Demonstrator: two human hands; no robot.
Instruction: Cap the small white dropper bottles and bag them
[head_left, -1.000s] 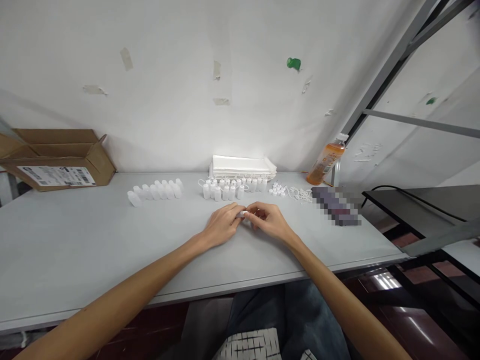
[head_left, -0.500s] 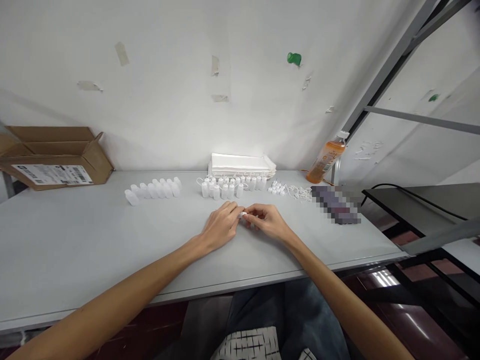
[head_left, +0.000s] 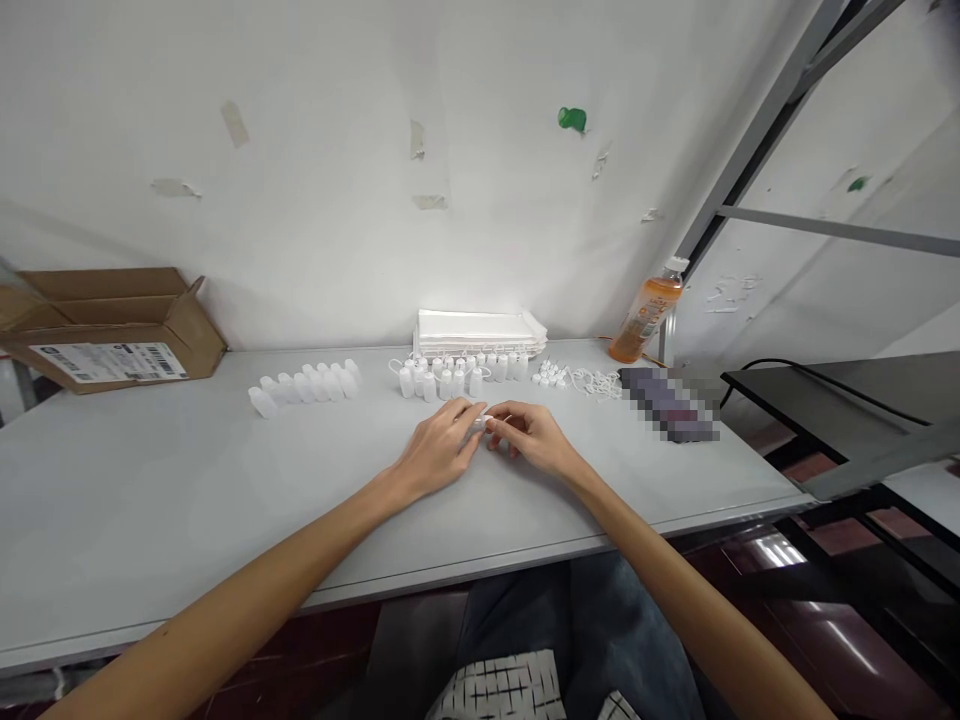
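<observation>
My left hand [head_left: 437,447] is closed around a small translucent white bottle [head_left: 475,426], mostly covered by the fingers. At the mouth of that bottle, the fingertips of my right hand [head_left: 536,438] pinch a small white cap [head_left: 489,422]. Just beyond my hands stands a cluster of small white capped bottles [head_left: 446,384], some with cord loops. To the left, a row of translucent bottles [head_left: 304,384] without visible caps lies on its side. Small white caps [head_left: 551,375] and a heap of white cords [head_left: 595,383] rest to the right.
An open cardboard box [head_left: 161,335] sits at the table's back left. Against the wall is a stack of white trays or sheets [head_left: 480,328]. An orange drink bottle [head_left: 646,315] leans at the back right, near a blurred-out object [head_left: 667,403]. A metal frame [head_left: 757,150] rises on the right.
My left fingers have loosened slightly, and more of the bottle shows between my hands. The right hand keeps its pinch at the cap. The camera view has shifted slightly.
</observation>
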